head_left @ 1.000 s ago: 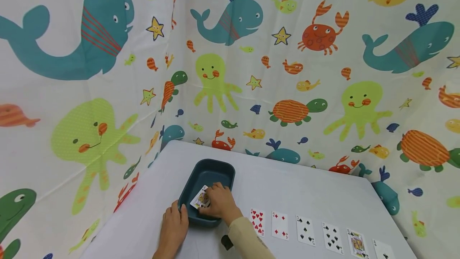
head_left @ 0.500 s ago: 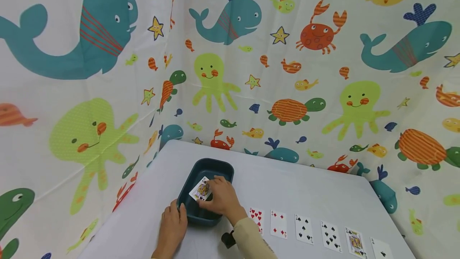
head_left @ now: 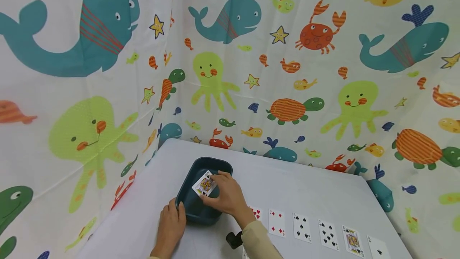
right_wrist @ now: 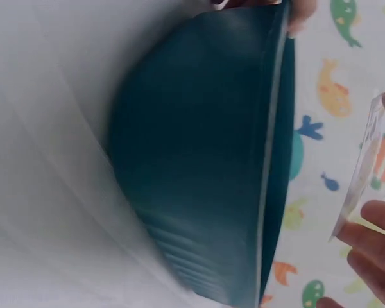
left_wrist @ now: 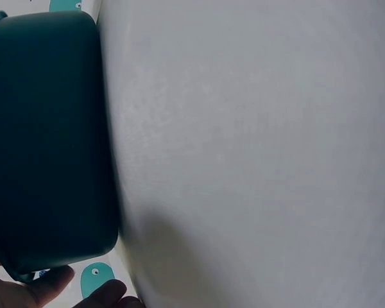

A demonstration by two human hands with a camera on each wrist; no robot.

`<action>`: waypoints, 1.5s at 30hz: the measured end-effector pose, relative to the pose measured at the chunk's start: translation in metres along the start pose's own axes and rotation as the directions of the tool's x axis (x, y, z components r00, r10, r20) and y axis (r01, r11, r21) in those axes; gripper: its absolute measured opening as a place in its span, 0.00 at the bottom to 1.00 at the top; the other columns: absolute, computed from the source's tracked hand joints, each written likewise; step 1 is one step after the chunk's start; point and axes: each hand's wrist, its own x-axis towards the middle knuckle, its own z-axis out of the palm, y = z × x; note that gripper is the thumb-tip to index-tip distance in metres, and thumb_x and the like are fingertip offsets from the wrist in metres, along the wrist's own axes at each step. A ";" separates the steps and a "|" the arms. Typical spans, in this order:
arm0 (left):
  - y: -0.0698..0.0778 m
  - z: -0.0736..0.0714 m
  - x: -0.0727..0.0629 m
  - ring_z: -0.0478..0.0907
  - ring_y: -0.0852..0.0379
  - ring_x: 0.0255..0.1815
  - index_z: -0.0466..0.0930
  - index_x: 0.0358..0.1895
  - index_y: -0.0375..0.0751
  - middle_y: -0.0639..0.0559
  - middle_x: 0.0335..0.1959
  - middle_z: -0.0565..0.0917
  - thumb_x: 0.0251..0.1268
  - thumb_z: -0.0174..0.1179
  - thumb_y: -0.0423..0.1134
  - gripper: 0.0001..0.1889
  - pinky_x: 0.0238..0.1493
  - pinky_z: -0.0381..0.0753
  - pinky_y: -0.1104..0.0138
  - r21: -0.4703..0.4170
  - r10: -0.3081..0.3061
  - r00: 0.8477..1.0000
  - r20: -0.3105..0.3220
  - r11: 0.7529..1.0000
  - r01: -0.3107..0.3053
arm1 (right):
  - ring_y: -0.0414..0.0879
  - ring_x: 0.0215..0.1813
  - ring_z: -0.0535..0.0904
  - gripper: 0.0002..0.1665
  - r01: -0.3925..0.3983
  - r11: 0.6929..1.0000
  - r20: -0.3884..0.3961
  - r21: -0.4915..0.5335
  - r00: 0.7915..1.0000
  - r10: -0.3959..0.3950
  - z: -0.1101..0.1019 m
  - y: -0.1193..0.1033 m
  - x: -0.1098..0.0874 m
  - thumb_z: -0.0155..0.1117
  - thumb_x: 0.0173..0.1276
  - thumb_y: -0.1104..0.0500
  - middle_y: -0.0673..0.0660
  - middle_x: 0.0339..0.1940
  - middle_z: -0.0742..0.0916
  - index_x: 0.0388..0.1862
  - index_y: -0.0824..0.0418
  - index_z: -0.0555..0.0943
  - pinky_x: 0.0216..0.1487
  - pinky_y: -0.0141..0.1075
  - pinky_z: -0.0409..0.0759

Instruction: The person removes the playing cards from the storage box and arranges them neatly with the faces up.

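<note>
A dark teal plastic bin (head_left: 192, 211) stands on the white table. My left hand (head_left: 170, 223) grips its near left rim, fingers (right_wrist: 301, 14) and thumb on either side of the edge in the right wrist view. Over the bin, my right hand (head_left: 228, 195) pinches a face-up playing card (head_left: 204, 184), a picture card with a black spade in its corner. Thumb and fingertips hold it by its right side. From the right wrist the card (right_wrist: 359, 183) appears nearly edge-on, raised above the bin's rim.
To the right, a row of face-up cards lies on the table: red hearts, a four of diamonds (head_left: 276, 223), spades (head_left: 302, 228), another picture card (head_left: 353, 242) and a club (head_left: 378, 248). My right sleeve (head_left: 260, 239) overlaps one more card. A sea-animal curtain (head_left: 273, 67) hangs behind.
My right hand has lifted the picture card from low inside the bin to above it, moving away from me. My left hand keeps its hold on the rim.
</note>
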 end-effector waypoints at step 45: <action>-0.002 -0.003 0.000 0.72 0.27 0.54 0.65 0.64 0.17 0.21 0.50 0.75 0.84 0.41 0.41 0.25 0.53 0.71 0.38 -0.023 0.028 0.999 0.035 0.999 -0.027 | 0.48 0.70 0.75 0.46 -0.025 0.993 -0.250 -0.114 0.968 -0.004 -0.087 0.065 -0.134 0.86 0.46 0.42 0.51 0.64 0.84 0.65 0.55 0.81 0.52 0.50 0.85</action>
